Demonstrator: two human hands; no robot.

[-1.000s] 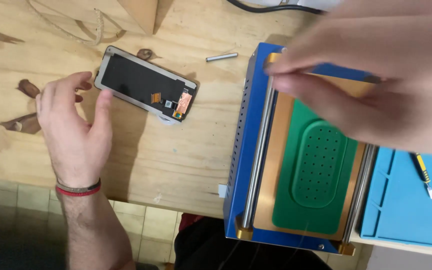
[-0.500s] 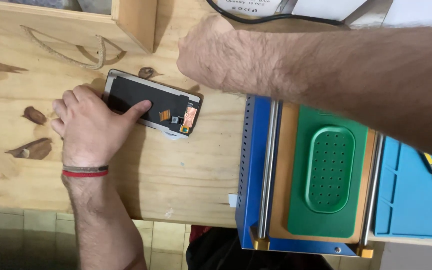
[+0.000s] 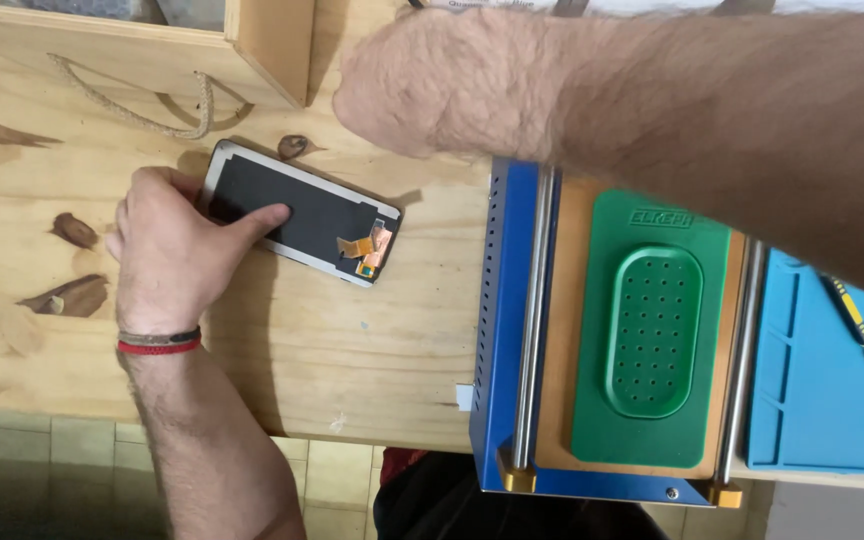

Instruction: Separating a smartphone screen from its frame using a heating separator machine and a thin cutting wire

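Observation:
A dark phone display panel (image 3: 327, 225) with a pale frame and an orange flex cable (image 3: 372, 250) lies face down on the wooden table (image 3: 352, 350). My left hand (image 3: 167, 265) covers its left end, with the index finger stretched over the dark back, holding it in place. A red and black band circles that wrist. My right arm reaches across the top of the view. My right hand (image 3: 402, 90) hovers over the table just beyond the panel, knuckles up. Its fingers are hidden, so I cannot tell what it holds.
A blue machine (image 3: 497, 300) with two steel rails and a perforated green pad (image 3: 652, 330) stands to the right. Beyond it lies a blue mat (image 3: 822, 400) with a yellow-handled tool (image 3: 852, 320). A wooden box (image 3: 262, 50) and a rope loop (image 3: 132, 105) sit at the back left.
My right hand left the blue machine and swung left over the table beyond the panel. My left hand moved onto the panel and now presses on it.

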